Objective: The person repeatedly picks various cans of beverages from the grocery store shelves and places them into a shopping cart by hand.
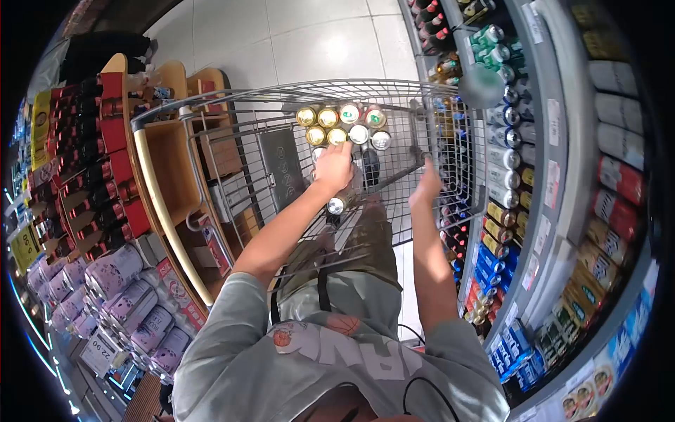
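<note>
A wire shopping cart [242,151] stands in front of me, with several drink cans upright in rows inside it. Some lids are gold, like the gold-topped can [316,136]; others are silver, like the silver-topped can [380,140]. My left hand [334,169] reaches down among the cans with fingers closed, its fingertips at the near edge of a gold-topped can; whatever lies under the palm is hidden. Closer to me is another silver-topped can [337,205]. My right hand [426,186], slightly blurred, is over the cart's right part, fingers stretched and nothing visible in it.
Along the right runs a shelf [541,151] of cans and bottles, close to the cart's side. On the left stand a wooden display rack [165,165], dark bottles [88,183] and pink-white packs [130,302]. Pale floor tiles [309,46] lie beyond the cart.
</note>
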Demonstrator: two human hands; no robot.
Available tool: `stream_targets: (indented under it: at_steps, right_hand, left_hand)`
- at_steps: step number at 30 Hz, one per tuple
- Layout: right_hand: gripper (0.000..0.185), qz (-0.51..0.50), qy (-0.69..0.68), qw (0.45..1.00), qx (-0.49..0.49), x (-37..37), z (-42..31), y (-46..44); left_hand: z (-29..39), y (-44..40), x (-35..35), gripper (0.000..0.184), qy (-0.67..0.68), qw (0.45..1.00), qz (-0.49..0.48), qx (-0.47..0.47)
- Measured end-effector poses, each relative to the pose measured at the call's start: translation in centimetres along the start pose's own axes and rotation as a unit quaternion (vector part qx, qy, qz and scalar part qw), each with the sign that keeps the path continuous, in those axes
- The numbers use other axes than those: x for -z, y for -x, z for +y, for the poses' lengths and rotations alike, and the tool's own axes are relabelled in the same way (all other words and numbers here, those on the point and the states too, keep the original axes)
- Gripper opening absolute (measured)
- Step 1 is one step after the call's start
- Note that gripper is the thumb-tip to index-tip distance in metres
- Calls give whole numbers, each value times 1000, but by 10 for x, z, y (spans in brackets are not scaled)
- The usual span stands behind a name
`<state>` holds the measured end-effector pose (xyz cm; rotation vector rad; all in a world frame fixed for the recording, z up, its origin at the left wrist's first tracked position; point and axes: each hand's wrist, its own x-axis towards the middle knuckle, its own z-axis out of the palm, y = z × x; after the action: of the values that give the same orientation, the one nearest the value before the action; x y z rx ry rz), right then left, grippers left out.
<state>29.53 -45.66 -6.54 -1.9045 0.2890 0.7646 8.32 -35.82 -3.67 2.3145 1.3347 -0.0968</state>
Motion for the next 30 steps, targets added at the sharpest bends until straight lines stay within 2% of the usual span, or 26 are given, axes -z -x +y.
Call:
stream_targets:
  at_steps: [2, 3, 6, 9, 10, 12, 16, 18, 21, 24, 28, 30]
  right_hand:
    - [46, -36, 60, 997, 11, -22, 13, -19]
    - [49, -90, 155, 983, -30, -27, 18, -34]
    - [61, -125, 211, 944, 222, -54, 56, -40]
    - [85, -210, 274, 846, 406, -69, 55, -30]
    - [98, -238, 292, 836, 400, -72, 60, -33]
    - [93, -226, 321, 817, 423, -80, 65, -36]
    - [85, -215, 393, 827, 340, -92, 66, -41]
    - [81, -205, 432, 824, 305, -97, 55, -37]
    - [80, -204, 493, 792, 297, -100, 48, -38]
    - [82, -207, 510, 777, 305, -102, 42, -38]
    - [81, -223, 496, 784, 298, -102, 43, -41]
    - [80, -211, 485, 784, 324, -101, 41, -40]
  left_hand:
    - [-3, -20, -13, 51, -29, 999, -29, 9]
    - [-4, -28, -18, 54, -37, 999, -33, 9]
    - [-10, -48, -33, 67, -43, 999, -23, -5]
    - [-12, -61, -42, 70, -32, 999, -25, 8]
    - [-13, -63, -45, 69, -26, 999, -36, 20]
    - [-13, -65, -49, 69, -13, 997, -54, 45]
    - [-13, -66, -57, 76, 16, 999, -13, 46]
    - [-13, -67, -65, 72, 7, 999, 16, 40]
    - [-12, -70, -75, 70, -7, 998, 33, 44]
    - [-11, -70, -78, 72, 0, 998, 25, 61]
    - [-8, -68, -76, 76, -14, 998, 8, 67]
    - [-7, -67, -77, 64, -40, 998, 31, 44]
